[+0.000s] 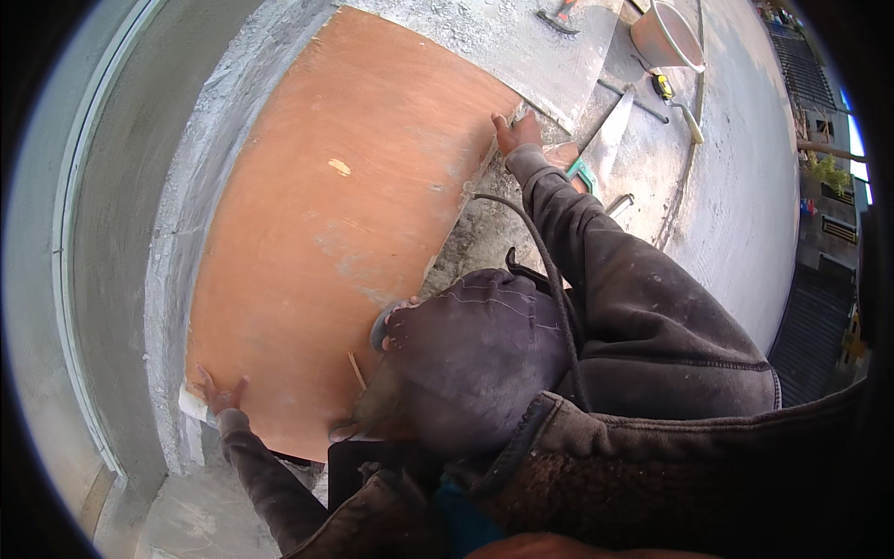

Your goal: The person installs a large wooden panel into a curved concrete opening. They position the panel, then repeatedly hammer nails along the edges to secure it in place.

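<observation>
Head view: left hand (222, 395) and right hand (518, 135) touch a scuffed plywood sheet (321, 247).

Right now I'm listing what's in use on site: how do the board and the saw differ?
The board is a broad sheet; the saw is much smaller and tapers away from its handle.
The board is orange-brown with pale smudges; the saw has a pale blade and green handle.
The left hand and right hand are at the board's edges; neither is on the saw.
Both look thin and flat.
</observation>
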`<state>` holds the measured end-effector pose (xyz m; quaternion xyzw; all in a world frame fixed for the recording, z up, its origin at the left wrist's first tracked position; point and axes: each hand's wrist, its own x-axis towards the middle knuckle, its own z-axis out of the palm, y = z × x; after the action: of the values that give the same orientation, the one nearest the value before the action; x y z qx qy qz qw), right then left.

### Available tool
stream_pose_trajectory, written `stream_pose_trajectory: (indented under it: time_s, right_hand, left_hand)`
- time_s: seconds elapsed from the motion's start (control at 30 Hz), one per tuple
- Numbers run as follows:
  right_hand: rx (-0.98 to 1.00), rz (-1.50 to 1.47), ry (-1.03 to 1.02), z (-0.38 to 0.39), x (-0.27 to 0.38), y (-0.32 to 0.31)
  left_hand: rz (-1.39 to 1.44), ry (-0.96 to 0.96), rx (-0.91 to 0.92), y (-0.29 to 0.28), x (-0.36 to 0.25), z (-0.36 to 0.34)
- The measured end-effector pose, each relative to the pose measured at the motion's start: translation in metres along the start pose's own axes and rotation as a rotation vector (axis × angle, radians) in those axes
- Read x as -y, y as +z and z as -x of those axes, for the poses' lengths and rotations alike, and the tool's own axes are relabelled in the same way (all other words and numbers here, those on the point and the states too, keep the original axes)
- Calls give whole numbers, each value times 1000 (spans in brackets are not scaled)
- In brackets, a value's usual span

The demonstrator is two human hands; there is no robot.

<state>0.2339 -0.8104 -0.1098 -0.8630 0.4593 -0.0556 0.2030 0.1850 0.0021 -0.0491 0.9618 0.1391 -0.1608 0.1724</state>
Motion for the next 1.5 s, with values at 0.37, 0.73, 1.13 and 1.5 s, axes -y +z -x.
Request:
stream_pose_trajectory:
  time_s: [0.37,0.73,1.13,1.5]
  right_hand:
    - [38,-189,195,-11,9,0]
    - [3,-114,115,-13,-3,10]
    - [67,-266,302,-4,21,-8]
    - [39,-270,383,0,26,-3]
  left_hand:
    - [13,-161,-89,4,15,3]
    - [-63,-307,-63,6,1,15]
    - [421,-201,-116,-4,2,22]
    - [536,-137,-108,0,25,16]
